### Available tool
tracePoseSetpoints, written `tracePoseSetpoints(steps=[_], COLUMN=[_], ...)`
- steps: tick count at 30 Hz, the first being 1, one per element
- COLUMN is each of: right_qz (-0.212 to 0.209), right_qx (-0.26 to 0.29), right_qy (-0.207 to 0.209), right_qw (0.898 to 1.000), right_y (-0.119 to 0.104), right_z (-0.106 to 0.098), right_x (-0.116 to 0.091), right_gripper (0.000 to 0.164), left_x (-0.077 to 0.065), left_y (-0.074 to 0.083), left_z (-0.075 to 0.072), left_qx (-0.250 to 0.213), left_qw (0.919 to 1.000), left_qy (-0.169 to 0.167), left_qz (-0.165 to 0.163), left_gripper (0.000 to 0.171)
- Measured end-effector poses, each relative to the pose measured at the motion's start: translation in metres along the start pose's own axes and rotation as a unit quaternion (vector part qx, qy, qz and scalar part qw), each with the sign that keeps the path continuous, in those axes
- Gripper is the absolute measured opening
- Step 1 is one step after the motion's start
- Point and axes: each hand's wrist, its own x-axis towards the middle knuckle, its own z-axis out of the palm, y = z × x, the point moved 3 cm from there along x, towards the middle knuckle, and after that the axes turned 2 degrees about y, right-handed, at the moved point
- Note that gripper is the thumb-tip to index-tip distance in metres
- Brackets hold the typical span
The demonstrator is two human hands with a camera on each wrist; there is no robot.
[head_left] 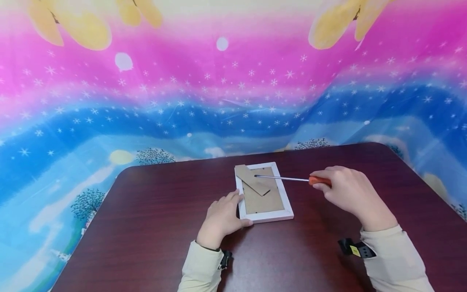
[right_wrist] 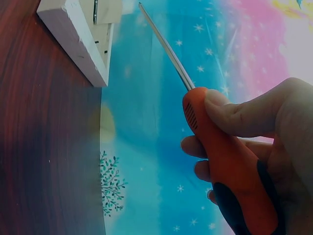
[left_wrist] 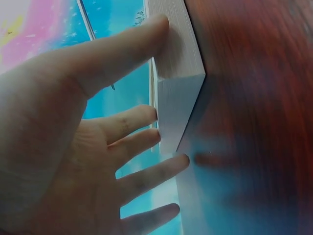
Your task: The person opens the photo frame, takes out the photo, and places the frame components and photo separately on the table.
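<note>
A white picture frame [head_left: 288, 205] lies back side up on the table, with its brown backing board [head_left: 260, 205] and cardboard stand leg [head_left: 251, 180] showing. At its near left corner is my left hand [head_left: 223, 215], thumb against the near side and fingertips along the left side. Those fingers look spread and fairly straight in the left wrist view. My right hand [head_left: 346, 188] grips the orange and black handle of a screwdriver [right_wrist: 222, 142]. Its metal shaft reaches left over the frame, the tip above the stand leg; whether it touches I cannot tell.
The dark red-brown wooden table [head_left: 153, 211] has rounded far corners. Behind and beside it hangs a colourful cloth [head_left: 182, 81] with snowflakes and trees. Each wrist wears a dark strap, the right strap [head_left: 359, 249] bearing a yellow label.
</note>
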Motion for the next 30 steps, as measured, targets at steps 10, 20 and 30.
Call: tracePoseSetpoints(steps=[10, 20, 30], right_qz=[0.002, 0.012, 0.024], right_qx=[0.005, 0.004, 0.013], right_qy=[0.003, -0.002, -0.008], right_qw=[1.0, 1.0, 1.0], right_y=[0.004, 0.008, 0.009], right_z=[-0.002, -0.006, -0.008], right_x=[0.0, -0.002, -0.004], right_gripper=[0.026, 0.027, 0.028], left_x=[-0.002, -0.003, -0.007], left_y=[0.006, 0.011, 0.028], left_z=[0.002, 0.006, 0.01], left_qx=[0.014, 0.02, 0.13], left_qw=[0.9998, 0.9994, 0.9899], left_qy=[0.003, 0.002, 0.011], left_qz=[-0.013, -0.028, -0.056], left_gripper=[0.079, 0.083, 0.091])
